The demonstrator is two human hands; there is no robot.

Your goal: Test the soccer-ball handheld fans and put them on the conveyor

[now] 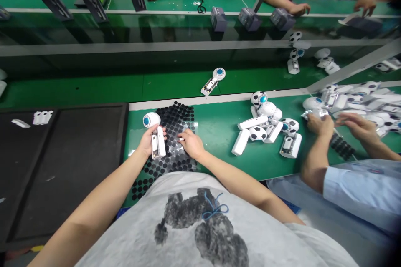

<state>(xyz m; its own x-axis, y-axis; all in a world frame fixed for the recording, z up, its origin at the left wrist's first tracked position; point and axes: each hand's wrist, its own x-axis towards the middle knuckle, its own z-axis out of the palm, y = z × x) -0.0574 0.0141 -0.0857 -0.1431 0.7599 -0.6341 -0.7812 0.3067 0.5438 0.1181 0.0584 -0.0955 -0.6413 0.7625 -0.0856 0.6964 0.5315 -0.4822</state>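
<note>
My left hand (pixel 146 139) is wrapped round a white device (pixel 158 144) with a boxy body and a round head carrying a blue centre. The body's side faces up, with an opening in it. To the right, my right hand (pixel 191 144) pinches a small white piece (pixel 181 139), too small to name. Both hands are over a clear sheet of round black pads (pixel 175 112) on the green bench. Right of my right hand lies a pile of similar white devices (pixel 257 133), some with football-patterned heads.
A black tray (pixel 94 167) with a few white parts stands at left. One device (pixel 210 86) lies on the green conveyor (pixel 109 77) ahead. At right, a co-worker's hands (pixel 321 124) work beside a larger heap of devices (pixel 360 96). Boxes and other people are across the line.
</note>
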